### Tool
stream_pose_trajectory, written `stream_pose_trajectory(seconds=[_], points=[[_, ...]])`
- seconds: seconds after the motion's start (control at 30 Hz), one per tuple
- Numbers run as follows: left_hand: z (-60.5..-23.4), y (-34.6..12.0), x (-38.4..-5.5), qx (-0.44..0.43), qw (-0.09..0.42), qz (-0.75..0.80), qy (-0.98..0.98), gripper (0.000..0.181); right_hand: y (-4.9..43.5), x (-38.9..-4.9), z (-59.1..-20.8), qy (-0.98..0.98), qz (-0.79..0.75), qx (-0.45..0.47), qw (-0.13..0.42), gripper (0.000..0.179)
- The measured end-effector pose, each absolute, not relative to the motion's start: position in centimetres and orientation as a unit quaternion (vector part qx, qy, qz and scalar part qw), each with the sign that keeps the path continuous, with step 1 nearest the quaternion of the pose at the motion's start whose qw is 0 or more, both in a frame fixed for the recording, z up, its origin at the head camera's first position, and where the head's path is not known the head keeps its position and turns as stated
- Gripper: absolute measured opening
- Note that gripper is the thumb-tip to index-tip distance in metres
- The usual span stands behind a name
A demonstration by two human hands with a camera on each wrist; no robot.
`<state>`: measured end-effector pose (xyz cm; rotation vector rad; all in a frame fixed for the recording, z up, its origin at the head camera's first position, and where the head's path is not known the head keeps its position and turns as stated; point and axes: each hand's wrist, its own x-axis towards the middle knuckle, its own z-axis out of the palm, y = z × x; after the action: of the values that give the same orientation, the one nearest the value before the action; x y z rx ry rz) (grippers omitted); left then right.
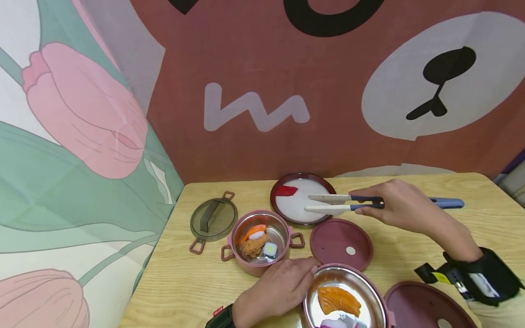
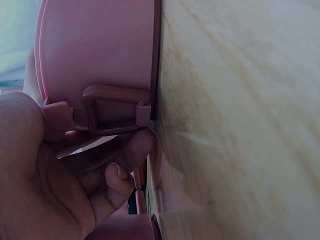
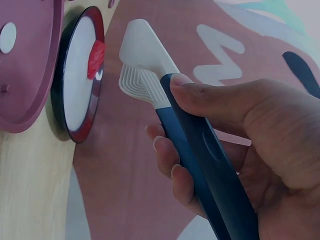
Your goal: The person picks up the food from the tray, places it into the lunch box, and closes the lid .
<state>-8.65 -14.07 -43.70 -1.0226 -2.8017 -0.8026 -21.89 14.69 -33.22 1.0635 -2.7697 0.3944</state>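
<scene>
My right hand point(image 1: 404, 207) grips blue-handled tongs point(image 1: 328, 209) with white tips. The tips stand slightly apart over a white plate point(image 1: 297, 207) with a dark red rim, nothing between them. A red slice point(image 1: 285, 191) lies on the plate's left part. My left hand point(image 1: 283, 284) holds the side of the front pink pot point(image 1: 369, 291), its fingers curled by the pot's handle point(image 2: 117, 93) in the left wrist view. Inside that pot are an orange salmon slice point(image 1: 338, 300) and a pale purple-white piece point(image 1: 334, 324), cut off by the frame's lower edge.
A second pink pot point(image 1: 250, 266) holds a shrimp-like piece point(image 1: 255, 233), a brown fried chunk point(image 1: 254, 247) and a small white roll point(image 1: 270, 249). Left of it lies a see-through lid point(image 1: 221, 221). Two maroon discs point(image 1: 338, 237) lie to the right, against the printed cloth wall.
</scene>
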Motion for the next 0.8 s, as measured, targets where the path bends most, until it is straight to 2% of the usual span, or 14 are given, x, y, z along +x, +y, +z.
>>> stream_pose_trajectory(seconds=[0.8], points=[[-43.7, -14.1, -8.7, -0.336, 0.026, -0.256, -0.906, 0.031, 12.1, -27.4, -36.2, -0.926, 0.141, 0.348, 0.046, 0.038]])
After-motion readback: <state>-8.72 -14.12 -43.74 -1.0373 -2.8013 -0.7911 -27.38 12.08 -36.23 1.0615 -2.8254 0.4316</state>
